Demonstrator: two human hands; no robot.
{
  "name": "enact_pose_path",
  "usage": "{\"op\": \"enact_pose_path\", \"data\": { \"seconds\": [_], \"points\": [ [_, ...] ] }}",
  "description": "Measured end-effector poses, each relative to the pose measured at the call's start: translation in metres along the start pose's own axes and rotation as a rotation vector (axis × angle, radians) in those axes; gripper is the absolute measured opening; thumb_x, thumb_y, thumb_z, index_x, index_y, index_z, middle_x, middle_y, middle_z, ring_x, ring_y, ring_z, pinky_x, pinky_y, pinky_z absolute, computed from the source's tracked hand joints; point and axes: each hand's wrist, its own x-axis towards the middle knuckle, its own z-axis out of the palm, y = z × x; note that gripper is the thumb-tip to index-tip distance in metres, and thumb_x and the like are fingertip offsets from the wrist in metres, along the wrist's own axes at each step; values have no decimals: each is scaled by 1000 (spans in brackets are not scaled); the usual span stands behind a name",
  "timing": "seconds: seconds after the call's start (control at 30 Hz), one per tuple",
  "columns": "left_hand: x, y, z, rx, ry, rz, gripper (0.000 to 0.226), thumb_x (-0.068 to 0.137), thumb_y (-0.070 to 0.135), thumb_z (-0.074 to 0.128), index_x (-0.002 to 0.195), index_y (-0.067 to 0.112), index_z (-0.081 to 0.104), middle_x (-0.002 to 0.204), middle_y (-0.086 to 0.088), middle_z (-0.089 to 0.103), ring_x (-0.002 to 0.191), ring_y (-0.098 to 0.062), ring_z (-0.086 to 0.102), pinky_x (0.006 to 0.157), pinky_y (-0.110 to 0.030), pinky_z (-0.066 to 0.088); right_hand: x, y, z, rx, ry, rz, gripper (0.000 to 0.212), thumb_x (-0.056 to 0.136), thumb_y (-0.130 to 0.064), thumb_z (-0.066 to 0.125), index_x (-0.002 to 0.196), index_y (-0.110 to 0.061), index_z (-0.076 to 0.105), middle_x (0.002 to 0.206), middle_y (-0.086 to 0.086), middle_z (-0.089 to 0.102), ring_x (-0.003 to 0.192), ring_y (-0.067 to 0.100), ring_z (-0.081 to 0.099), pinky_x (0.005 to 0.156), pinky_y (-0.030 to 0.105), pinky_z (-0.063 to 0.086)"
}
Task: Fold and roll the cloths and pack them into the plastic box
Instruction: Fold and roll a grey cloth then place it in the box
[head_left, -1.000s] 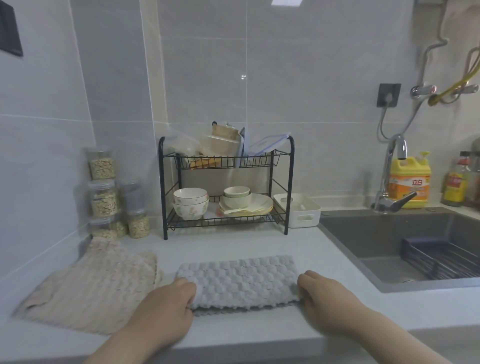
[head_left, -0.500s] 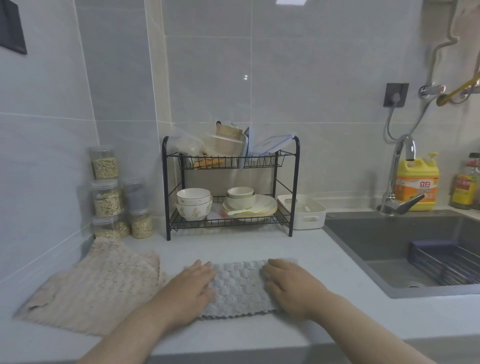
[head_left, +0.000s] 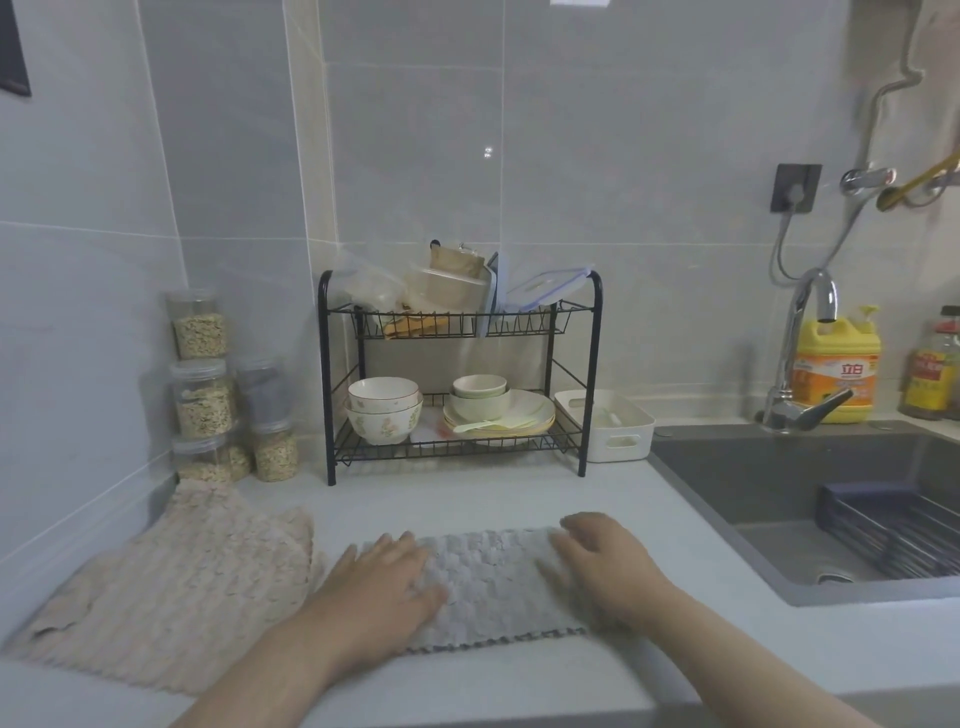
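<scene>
Grey cloth (head_left: 493, 582) lies folded into a flat strip on the desk (head_left: 467, 493), near the front edge; beige cloth (head_left: 182, 582) lies spread just beside it on the left. Left hand (head_left: 379, 587) rests on the strip's left end, right hand (head_left: 608, 566) on its right end; fingers (head_left: 410, 551) of both are straight, slightly apart, pressing flat, nothing pinched. Judgement: nubby pile, soft, light, limp, no stiffness; layers likely to spring open or slide on the smooth desk once pressure lifts. Best hold for rolling: pinch one short end through all layers, palm bearing on the roll. Box (head_left: 641, 439) stands beside the rack (head_left: 325, 389), well apart from the strip; carrying the roll there calls for a whole-hand clasp
</scene>
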Motion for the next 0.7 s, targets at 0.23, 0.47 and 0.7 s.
{"op": "enact_pose_path", "data": {
  "seconds": [0.23,0.47,0.7],
  "points": [
    [23,54,6,-10,25,118,63,94,58,33,150,33,18,160,4,12,148,-16,7,119,-35,4,14,-2,-19,-319,-131,367,29,85,-39,45,99,-16,54,112,8,60,97,28,53,76,29,42],
    [27,53,16,35,-67,56,69,90,68,26,150,41,6,161,3,0,148,-17,-4,120,-41,-3,18,-9,-22,-50,-139,290,21,89,-12,43,108,-8,36,88,7,54,72,19,49,56,28,36],
    [27,52,19,-7,-41,79,69,90,68,25,150,40,4,161,5,-4,147,-16,-9,119,-40,-6,18,-11,-38,296,-131,319,55,86,-4,44,135,-19,27,82,13,56,58,20,45,48,25,34]
  ]
}}
